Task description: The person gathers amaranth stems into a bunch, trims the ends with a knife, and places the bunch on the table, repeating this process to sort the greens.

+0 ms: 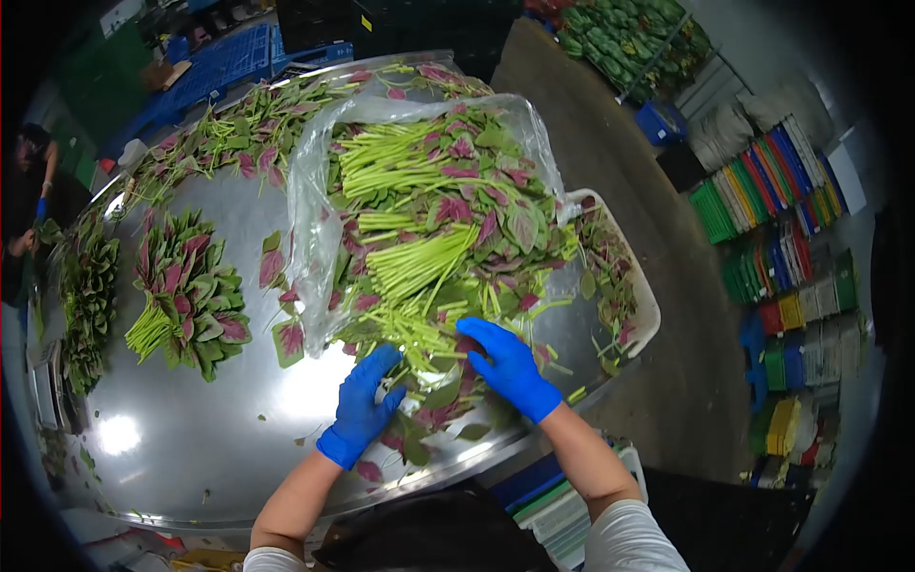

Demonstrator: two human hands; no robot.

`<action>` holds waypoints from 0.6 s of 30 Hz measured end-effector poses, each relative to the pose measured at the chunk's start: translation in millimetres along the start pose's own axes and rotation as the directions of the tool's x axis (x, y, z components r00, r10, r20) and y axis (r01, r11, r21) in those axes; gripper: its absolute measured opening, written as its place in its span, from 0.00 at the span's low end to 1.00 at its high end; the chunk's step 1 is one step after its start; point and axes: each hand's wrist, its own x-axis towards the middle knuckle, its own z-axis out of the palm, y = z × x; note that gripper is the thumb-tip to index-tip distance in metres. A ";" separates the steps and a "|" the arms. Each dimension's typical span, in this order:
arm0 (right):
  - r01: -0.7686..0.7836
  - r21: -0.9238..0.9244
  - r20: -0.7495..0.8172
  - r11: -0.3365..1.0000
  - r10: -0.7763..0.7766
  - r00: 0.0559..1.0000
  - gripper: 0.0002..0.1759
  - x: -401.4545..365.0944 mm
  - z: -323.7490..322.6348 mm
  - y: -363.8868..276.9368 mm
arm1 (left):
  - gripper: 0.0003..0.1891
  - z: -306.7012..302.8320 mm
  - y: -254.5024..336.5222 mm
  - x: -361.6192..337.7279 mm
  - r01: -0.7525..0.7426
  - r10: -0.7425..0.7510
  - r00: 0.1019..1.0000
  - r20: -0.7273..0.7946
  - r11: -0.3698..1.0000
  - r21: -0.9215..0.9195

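Blue gloves cover both my hands. My left hand is at the near side of a loose pile of green stems, its fingers apart and touching the stems' edge. On the pile's right side, my right hand has its thumb and fingers spread over the stems. Beyond them, bunches of red-and-green leafy vegetables lie on an open clear plastic bag. Loose leaves lie between and below my hands. A separate bunch rests on the metal table to the left.
More leafy greens line the table's far edge and left side. A white tub of leaves stands at the right. Stacked coloured crates are farther right. Another person is at the far left.
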 end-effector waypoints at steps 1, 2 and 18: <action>0.006 -0.019 -0.009 1.000 -0.006 1.000 0.27 7.5 -8.6 7.2 | 0.27 6.5 4.0 15.1 -0.014 0.014 1.000 -0.018 1.000 0.004; 0.012 -0.037 -0.019 0.999 -0.013 1.000 0.27 16.8 -16.3 14.5 | 0.27 12.7 8.3 30.2 -0.028 0.028 0.999 -0.036 1.000 0.010; 0.345 -0.549 0.104 0.761 -0.348 0.932 0.44 298.6 -15.1 103.1 | 0.26 43.2 -28.8 223.5 -0.066 0.112 0.960 -0.256 0.981 0.182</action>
